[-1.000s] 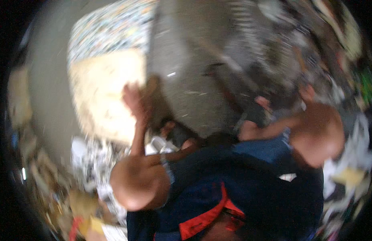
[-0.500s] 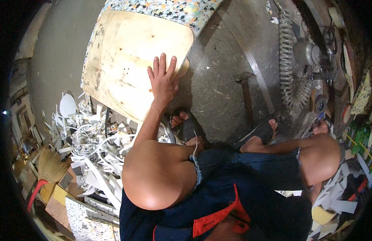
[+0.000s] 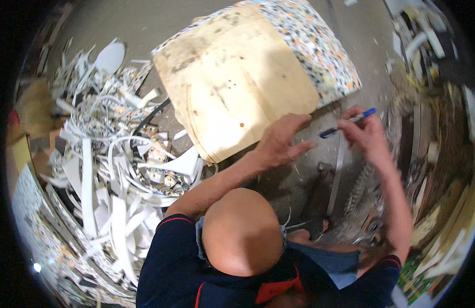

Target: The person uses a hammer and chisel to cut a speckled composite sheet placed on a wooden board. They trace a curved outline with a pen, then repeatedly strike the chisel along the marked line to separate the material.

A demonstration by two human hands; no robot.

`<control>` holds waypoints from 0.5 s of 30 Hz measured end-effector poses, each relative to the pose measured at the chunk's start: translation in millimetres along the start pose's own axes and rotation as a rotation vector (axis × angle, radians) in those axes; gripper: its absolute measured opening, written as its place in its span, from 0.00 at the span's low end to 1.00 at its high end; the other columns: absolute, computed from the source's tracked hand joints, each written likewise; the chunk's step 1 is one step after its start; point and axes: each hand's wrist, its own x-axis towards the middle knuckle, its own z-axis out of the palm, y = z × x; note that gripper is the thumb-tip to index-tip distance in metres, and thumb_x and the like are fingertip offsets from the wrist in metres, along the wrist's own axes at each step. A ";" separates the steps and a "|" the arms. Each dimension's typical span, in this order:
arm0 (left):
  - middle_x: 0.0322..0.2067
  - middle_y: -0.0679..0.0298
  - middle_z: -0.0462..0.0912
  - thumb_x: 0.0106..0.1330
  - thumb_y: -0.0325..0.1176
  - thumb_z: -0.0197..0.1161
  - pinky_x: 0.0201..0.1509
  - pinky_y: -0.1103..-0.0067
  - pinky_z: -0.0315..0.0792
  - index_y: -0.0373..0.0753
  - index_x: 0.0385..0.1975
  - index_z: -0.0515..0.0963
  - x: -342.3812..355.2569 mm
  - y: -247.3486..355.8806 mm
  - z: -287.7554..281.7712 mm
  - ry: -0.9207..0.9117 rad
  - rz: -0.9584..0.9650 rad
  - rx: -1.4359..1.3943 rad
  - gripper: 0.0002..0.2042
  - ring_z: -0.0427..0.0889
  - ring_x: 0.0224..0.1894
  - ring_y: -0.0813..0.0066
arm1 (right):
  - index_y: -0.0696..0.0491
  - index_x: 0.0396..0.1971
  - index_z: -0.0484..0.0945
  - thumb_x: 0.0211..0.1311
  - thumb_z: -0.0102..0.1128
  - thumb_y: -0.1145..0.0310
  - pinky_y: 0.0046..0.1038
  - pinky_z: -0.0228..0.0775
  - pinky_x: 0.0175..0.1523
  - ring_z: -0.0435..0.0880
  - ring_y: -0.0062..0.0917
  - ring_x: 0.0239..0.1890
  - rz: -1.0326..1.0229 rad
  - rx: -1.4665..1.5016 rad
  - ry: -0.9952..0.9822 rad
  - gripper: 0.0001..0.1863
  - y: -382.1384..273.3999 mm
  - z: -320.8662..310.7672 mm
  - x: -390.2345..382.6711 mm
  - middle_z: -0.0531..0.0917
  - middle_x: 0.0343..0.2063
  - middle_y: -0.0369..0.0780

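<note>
One empty, half-open left hand [image 3: 282,142] is by the near-right corner of the plywood panel [image 3: 232,77]; the right hand [image 3: 370,137] pinches a blue pen [image 3: 369,112]. Nudged, the panel could slip on its speckled foam sheet [image 3: 327,56].

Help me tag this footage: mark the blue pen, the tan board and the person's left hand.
Blue pen [image 3: 368,113]: head view, on its bright blue end.
Tan board [image 3: 233,84]: head view, near the middle of its upper face.
Left hand [image 3: 280,141]: head view, on the back of the hand.
</note>
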 end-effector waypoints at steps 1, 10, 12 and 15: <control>0.41 0.51 0.82 0.62 0.43 0.73 0.47 0.64 0.76 0.35 0.51 0.77 2.9 6.5 -3.5 0.048 0.007 0.000 0.24 0.82 0.44 0.50 | 0.52 0.37 0.77 0.69 0.65 0.66 0.21 0.66 0.23 0.74 0.15 0.19 0.024 0.108 -0.055 0.07 -4.3 24.1 20.9 0.77 0.19 0.31; 0.25 0.55 0.78 0.68 0.41 0.65 0.32 0.61 0.75 0.39 0.30 0.73 31.9 -27.1 -51.8 -0.019 -0.226 0.333 0.13 0.81 0.29 0.53 | 0.49 0.32 0.78 0.68 0.67 0.59 0.20 0.57 0.15 0.66 0.15 0.11 0.127 0.320 -0.050 0.11 -9.7 99.7 116.9 0.72 0.15 0.29; 0.24 0.54 0.77 0.71 0.42 0.60 0.32 0.59 0.73 0.38 0.28 0.72 32.2 -35.1 -57.7 0.058 -0.195 0.280 0.14 0.80 0.28 0.50 | 0.52 0.31 0.78 0.69 0.66 0.62 0.20 0.57 0.15 0.68 0.13 0.12 0.094 0.338 -0.111 0.10 -9.9 90.3 131.1 0.73 0.14 0.30; 0.24 0.52 0.76 0.73 0.43 0.57 0.33 0.57 0.72 0.37 0.28 0.72 24.4 -43.9 -81.0 -0.082 -0.312 0.286 0.16 0.80 0.30 0.48 | 0.53 0.35 0.77 0.70 0.63 0.63 0.16 0.57 0.18 0.67 0.10 0.17 0.041 0.474 0.406 0.09 -24.8 50.7 158.7 0.72 0.20 0.28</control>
